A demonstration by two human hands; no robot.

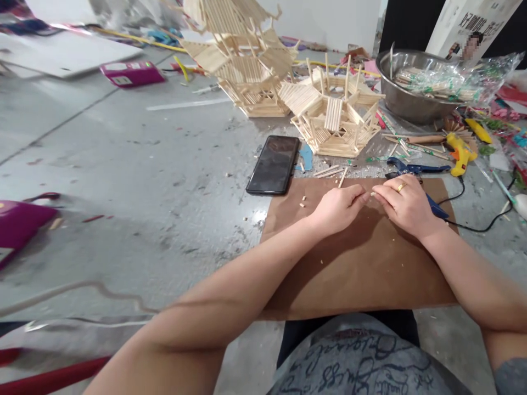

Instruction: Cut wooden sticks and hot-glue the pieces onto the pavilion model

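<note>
Both hands are close together over the far part of a brown paper sheet (354,285). My left hand (338,208) is closed, thumb against fingers, and what it pinches is hidden. Just behind it a thin wooden stick (342,178) sticks up; I cannot tell whether the hand holds it. My right hand (405,204), with a ring on one finger, pinches a small pale piece of wooden stick (373,193) at its fingertips. Blue-handled pliers (424,168) lie just beyond the right hand. Short cut bits (303,202) lie left of the left hand.
A black phone (274,164) lies at the sheet's far left corner. Beyond stand a low stick model (335,112) and a taller tiered one (251,66). At right are a yellow glue gun (461,153) with a cord and a metal bowl (411,101) of wrapped sticks.
</note>
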